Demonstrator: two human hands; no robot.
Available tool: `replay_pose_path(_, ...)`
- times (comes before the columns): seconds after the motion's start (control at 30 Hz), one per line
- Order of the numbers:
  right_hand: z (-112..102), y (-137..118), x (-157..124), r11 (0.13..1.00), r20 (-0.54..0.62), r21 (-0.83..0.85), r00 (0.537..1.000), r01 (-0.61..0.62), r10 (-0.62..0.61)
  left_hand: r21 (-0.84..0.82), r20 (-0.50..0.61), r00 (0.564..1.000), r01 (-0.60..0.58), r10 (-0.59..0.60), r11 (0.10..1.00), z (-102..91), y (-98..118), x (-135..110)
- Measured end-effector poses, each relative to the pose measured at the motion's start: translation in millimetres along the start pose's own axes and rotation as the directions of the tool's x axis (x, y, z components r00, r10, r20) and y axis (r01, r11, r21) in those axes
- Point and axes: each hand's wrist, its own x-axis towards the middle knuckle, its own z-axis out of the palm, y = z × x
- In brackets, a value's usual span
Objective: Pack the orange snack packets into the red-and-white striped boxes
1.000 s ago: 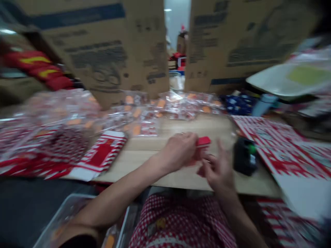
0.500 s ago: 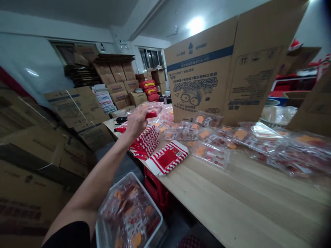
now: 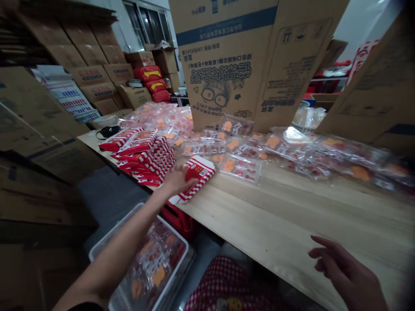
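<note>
My left hand (image 3: 176,179) reaches out to the left and rests on a flat red-and-white striped carton (image 3: 197,178) lying near the front edge of the wooden table (image 3: 285,224). Its fingers lie on the carton's near end; whether they grip it I cannot tell. Just left of it stands a stack of the same striped cartons (image 3: 145,157). My right hand (image 3: 348,278) hovers over the table's near edge at lower right, fingers spread and holding nothing.
Several clear packets with orange and red contents (image 3: 241,166) cover the back of the table. Large cardboard boxes (image 3: 233,60) stand behind them. A clear plastic bin of packets (image 3: 155,268) sits below the table edge. Stacked boxes (image 3: 39,121) fill the left.
My left hand has come down from the far stack, where it held a red carton, to the striped carton nearer me. My right hand has come into view. The camera has tilted down.
</note>
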Motion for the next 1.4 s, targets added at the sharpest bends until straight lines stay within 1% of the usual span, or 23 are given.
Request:
replay_pose_path(0.1, 8.4, -10.4, 2.4, 0.999, 0.124, 0.045, 0.992, 0.005, -0.010, -0.011, 0.121, 0.993, 0.016, -0.015, 1.000, 42.6, 44.6, -13.8)
replay_pose_path(0.2, 16.2, -20.3, 0.8, 0.998, 0.101, 0.070, 0.995, 0.012, -0.019, -0.032, 0.169, 0.986, -0.011, 0.016, 0.999, 53.0, 53.9, -29.0)
replay_pose_path(0.37, 30.6, -45.6, 8.1, 0.988, 0.199, 0.143, 0.976, 0.066, -0.094, -0.109, 0.239, 0.960, -0.124, 0.147, 0.986, 37.3, 37.2, -31.3)
replay_pose_path(0.47, 36.9, -65.0, 16.6, 0.978, 0.264, 0.165, 0.950, 0.125, -0.165, -0.116, 0.206, 0.968, -0.125, 0.147, 0.985, 30.3, 34.1, -18.9)
replay_pose_path(0.63, 30.9, -85.4, 20.1, 0.973, 0.241, 0.163, 0.950, 0.161, -0.197, -0.101, -0.010, 0.999, -0.045, 0.044, 0.994, -4.9, 50.6, -5.5)
replay_pose_path(0.7, 22.4, -94.9, 17.3, 0.961, 0.234, 0.251, 0.955, 0.120, -0.181, -0.285, -0.188, 0.982, -0.067, 0.013, 0.956, -26.9, 72.9, -11.0)
replay_pose_path(0.73, 16.9, -101.3, 16.0, 0.945, 0.246, 0.313, 0.953, 0.097, -0.179, -0.467, -0.282, 0.959, -0.119, -0.020, 0.876, -36.8, 88.1, -16.4)
replay_pose_path(0.77, 10.6, -108.7, 15.0, 0.925, 0.248, 0.371, 0.950, 0.085, -0.187, -0.676, -0.339, 0.939, -0.203, -0.054, 0.708, -44.8, 105.3, -23.0)
replay_pose_path(0.8, 3.4, -116.4, 14.7, 0.907, 0.230, 0.411, 0.952, 0.093, -0.202, -0.834, -0.337, 0.939, -0.264, -0.067, 0.484, -50.5, 123.4, -30.4)
replay_pose_path(0.83, -4.6, -124.0, 15.1, 0.896, 0.180, 0.426, 0.959, 0.124, -0.218, -0.925, -0.293, 0.955, -0.269, -0.051, 0.267, -53.6, 141.2, -37.9)
replay_pose_path(0.87, -13.2, -130.7, 16.2, 0.895, 0.094, 0.412, 0.969, 0.172, -0.229, -0.968, -0.230, 0.973, -0.230, 0.008, 0.104, -53.8, 157.8, -45.1)
replay_pose_path(0.9, -22.1, -135.9, 17.8, 0.900, -0.013, 0.376, 0.973, 0.219, -0.231, -0.984, -0.176, 0.981, -0.177, 0.078, 0.009, -51.1, 172.5, -51.6)
replay_pose_path(0.93, -30.7, -139.6, 19.6, 0.908, -0.126, 0.338, 0.968, 0.247, -0.216, -0.989, -0.145, 0.980, -0.144, 0.139, -0.019, -45.8, 185.4, -57.4)
replay_pose_path(0.97, -38.4, -141.9, 21.3, 0.915, -0.215, 0.318, 0.959, 0.248, -0.185, -0.988, -0.152, 0.972, -0.156, 0.179, 0.010, -38.2, 196.7, -62.9)
replay_pose_path(1.03, -48.4, -143.5, 24.1, 0.901, -0.232, 0.389, 0.967, 0.190, -0.104, -0.921, -0.296, 0.930, -0.338, 0.217, 0.193, -18.6, 217.7, -74.8)
replay_pose_path(1.07, -49.7, -143.7, 25.4, 0.874, -0.165, 0.463, 0.983, 0.148, -0.079, -0.829, -0.404, 0.881, -0.466, 0.245, 0.309, -8.2, 228.4, -82.3)
replay_pose_path(1.13, -44.8, -142.9, 28.9, 0.801, -0.016, 0.596, 0.998, 0.059, -0.062, -0.569, -0.570, 0.732, -0.679, 0.373, 0.464, 9.1, 250.6, -100.7)
replay_pose_path(1.2, -34.5, -138.4, 34.2, 0.754, -0.010, 0.656, 0.999, -0.017, 0.031, -0.391, -0.594, 0.583, -0.811, 0.554, 0.435, 17.3, 269.3, -118.1)
replay_pose_path(1.23, -29.5, -133.7, 37.0, 0.729, -0.055, 0.683, 0.992, -0.048, 0.116, -0.373, -0.574, 0.536, -0.844, 0.619, 0.385, 17.6, 275.2, -123.4)
replay_pose_path(1.27, -25.6, -127.2, 39.2, 0.688, -0.081, 0.721, 0.976, -0.082, 0.202, -0.400, -0.560, 0.530, -0.846, 0.636, 0.353, 15.7, 278.1, -125.1)
replay_pose_path(1.3, -22.9, -119.1, 40.3, 0.627, -0.066, 0.769, 0.961, -0.121, 0.267, -0.459, -0.555, 0.577, -0.813, 0.599, 0.358, 12.7, 277.9, -122.6)
replay_pose_path(1.37, -20.5, -101.0, 38.2, 0.494, 0.074, 0.845, 0.958, -0.208, 0.276, -0.661, -0.488, 0.776, -0.627, 0.398, 0.412, 6.6, 270.7, -107.6)
replay_pose_path(1.4, -20.0, -92.3, 35.1, 0.465, 0.151, 0.849, 0.959, -0.250, 0.238, -0.773, -0.387, 0.863, -0.496, 0.325, 0.396, 5.2, 265.4, -97.7)
